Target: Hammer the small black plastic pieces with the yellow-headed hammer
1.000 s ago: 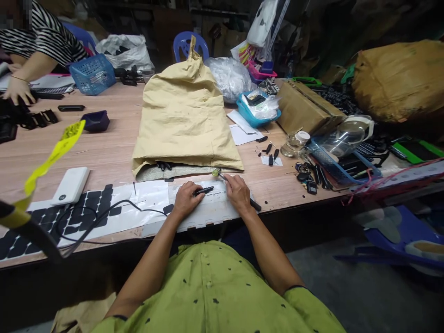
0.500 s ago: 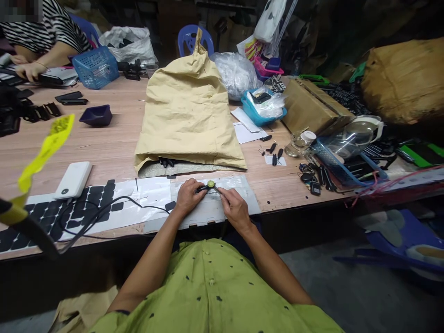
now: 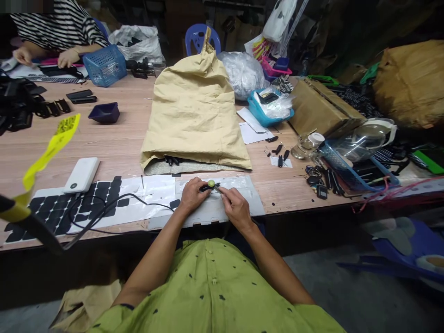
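Observation:
My left hand point(image 3: 193, 196) rests at the table's near edge, fingers closed round a small black part point(image 3: 207, 187). My right hand point(image 3: 235, 206) is closed on a thin tool point(image 3: 215, 186) whose yellow-green tip touches that part. Both hands lie on a grey plastic sheet point(image 3: 243, 194). Just behind them lies a tan cloth sack point(image 3: 196, 111) with black pieces showing at its open mouth.
A white power bank point(image 3: 81, 174) and black cable sit on a sheet of black pads point(image 3: 58, 210) to the left. Right: small black parts point(image 3: 279, 152), a glass jar point(image 3: 305, 143), blue baskets, a cardboard box point(image 3: 317, 108). Another person in stripes works far left.
My right hand drew in from the right and brought the tool tip onto the black part in my left hand. The view shifted slightly; the other person's hands moved.

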`<state>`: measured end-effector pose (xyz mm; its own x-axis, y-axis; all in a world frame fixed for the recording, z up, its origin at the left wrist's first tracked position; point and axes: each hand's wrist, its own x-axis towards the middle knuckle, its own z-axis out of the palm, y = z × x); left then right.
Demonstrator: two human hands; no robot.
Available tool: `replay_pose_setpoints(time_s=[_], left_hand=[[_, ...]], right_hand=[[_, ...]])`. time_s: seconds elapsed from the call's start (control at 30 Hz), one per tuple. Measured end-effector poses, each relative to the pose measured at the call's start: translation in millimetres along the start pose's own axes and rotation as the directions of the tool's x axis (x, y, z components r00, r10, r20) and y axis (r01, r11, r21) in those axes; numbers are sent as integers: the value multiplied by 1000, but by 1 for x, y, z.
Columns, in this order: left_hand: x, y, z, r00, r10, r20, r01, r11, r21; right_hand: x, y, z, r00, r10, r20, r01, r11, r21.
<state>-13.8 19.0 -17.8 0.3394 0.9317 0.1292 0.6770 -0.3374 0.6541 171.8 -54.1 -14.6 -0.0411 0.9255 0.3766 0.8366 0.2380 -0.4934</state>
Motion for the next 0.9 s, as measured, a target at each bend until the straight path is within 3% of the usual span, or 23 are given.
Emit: replay_pose_setpoints(time_s=[0.3, 0.6, 0.77, 0.9], left_hand=[[-1, -2, -3, 1000, -23, 11, 23, 998, -66], [-2, -4, -10, 999, -30, 45, 32, 998, -56], [-30, 8, -18, 988, 113, 102, -108, 993, -53], [-65, 20, -17, 926, 303, 223, -295, 953, -70]], right_hand=[[30, 45, 2, 987, 120, -109, -148, 940, -308], [28, 42, 11, 991, 115, -72, -134, 908, -397], [32, 38, 9, 990, 131, -43, -137, 905, -403], [34, 34, 9, 986, 169, -12, -159, 899, -408]])
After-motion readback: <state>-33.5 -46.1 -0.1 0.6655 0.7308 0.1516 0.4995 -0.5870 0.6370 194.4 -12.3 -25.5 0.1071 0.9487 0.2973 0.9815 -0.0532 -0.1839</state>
